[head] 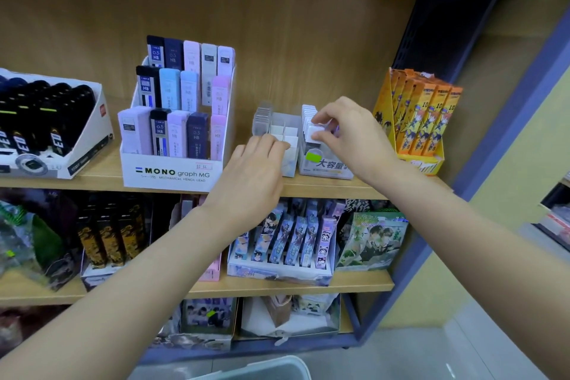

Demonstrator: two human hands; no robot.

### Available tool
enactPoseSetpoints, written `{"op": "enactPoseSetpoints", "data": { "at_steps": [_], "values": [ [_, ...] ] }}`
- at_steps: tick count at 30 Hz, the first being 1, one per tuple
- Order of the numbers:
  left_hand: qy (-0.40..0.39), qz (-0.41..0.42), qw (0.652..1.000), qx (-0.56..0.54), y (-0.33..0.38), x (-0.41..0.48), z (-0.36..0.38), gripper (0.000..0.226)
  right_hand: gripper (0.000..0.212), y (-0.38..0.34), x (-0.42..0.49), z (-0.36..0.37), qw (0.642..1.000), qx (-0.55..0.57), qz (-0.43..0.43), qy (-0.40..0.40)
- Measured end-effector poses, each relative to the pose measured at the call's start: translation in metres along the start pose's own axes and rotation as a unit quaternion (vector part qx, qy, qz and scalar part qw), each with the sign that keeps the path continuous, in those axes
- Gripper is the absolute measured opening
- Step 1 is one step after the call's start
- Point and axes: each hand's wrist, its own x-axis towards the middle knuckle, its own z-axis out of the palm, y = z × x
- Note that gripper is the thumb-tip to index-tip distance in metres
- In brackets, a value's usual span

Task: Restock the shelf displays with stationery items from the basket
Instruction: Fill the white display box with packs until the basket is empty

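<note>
White plastic, a small flat lead case, is pinched between the thumb and forefinger of the right hand, with the remaining fingers loosely arched above it. The case is held at the front of a row of like cases, just over the slot of a grey display box marked with a green sticker. The left hand is laid over the front of the neighbouring divided tray, fingers bent down across its top edge. Whether the tray is gripped or only steadied cannot be told, since the fingertips are hidden.

Both boxes are stood on the wooden shelf, between a white box of pencil leads and an orange box. A pale bin rim, probably the basket, is seen at the bottom edge, well apart from the hands.

The case is judged to be light, stiff and smooth, so it could slip from a loose pinch. It is best taken by its two narrow sides near the top and lowered upright. The row looks tightly packed, so its neighbours may be tipped if the case is pushed in at a slant. The display box is likely light as well and may slide unless it is steadied.
</note>
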Motion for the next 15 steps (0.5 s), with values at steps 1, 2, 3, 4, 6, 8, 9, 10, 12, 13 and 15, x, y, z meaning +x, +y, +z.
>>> {"op": "enactPoseSetpoints", "data": {
  "at_steps": [1,2,3,4,6,8,9,10,12,13,15],
  "values": [
    [0.002,0.001,1.0,0.001,0.0,0.0,-0.001,0.039,0.026,-0.001,-0.003,0.0,1.0,-0.024,-0.006,0.012],
    [0.007,0.002,1.0,0.002,0.001,-0.001,-0.003,0.039,0.03,-0.001,-0.008,0.0,0.999,-0.043,-0.011,0.027],
    [0.017,0.003,1.0,0.003,0.0,-0.004,-0.005,0.039,0.031,-0.003,-0.014,0.0,0.997,-0.054,-0.017,0.044],
    [0.031,0.002,1.0,0.003,0.0,-0.009,-0.007,0.037,0.031,-0.004,-0.023,0.002,0.996,-0.058,-0.026,0.059],
    [0.06,0.0,0.998,0.009,-0.001,-0.027,-0.01,0.031,0.025,-0.008,-0.045,0.008,0.993,-0.066,-0.061,0.08],
    [0.068,0.006,0.998,0.013,-0.001,-0.053,-0.009,0.029,0.022,-0.009,-0.072,0.021,0.988,-0.071,-0.112,0.074],
    [0.066,0.01,0.998,0.011,-0.002,-0.068,-0.006,0.028,0.024,-0.009,-0.086,0.029,0.988,-0.066,-0.129,0.054],
    [0.064,0.01,0.998,0.008,-0.002,-0.085,0.0,0.026,0.024,-0.007,-0.101,0.039,0.988,-0.057,-0.141,0.026],
    [0.05,-0.001,0.999,-0.002,-0.004,-0.121,0.016,0.022,0.024,-0.007,-0.134,0.064,0.987,-0.034,-0.147,-0.046],
    [0.037,-0.012,0.999,-0.01,-0.006,-0.14,0.027,0.02,0.022,-0.007,-0.152,0.078,0.986,-0.022,-0.142,-0.08],
    [-0.005,-0.065,0.997,-0.028,-0.011,-0.181,0.05,0.017,0.019,-0.009,-0.189,0.112,0.981,0.003,-0.124,-0.152]
  ]
}}
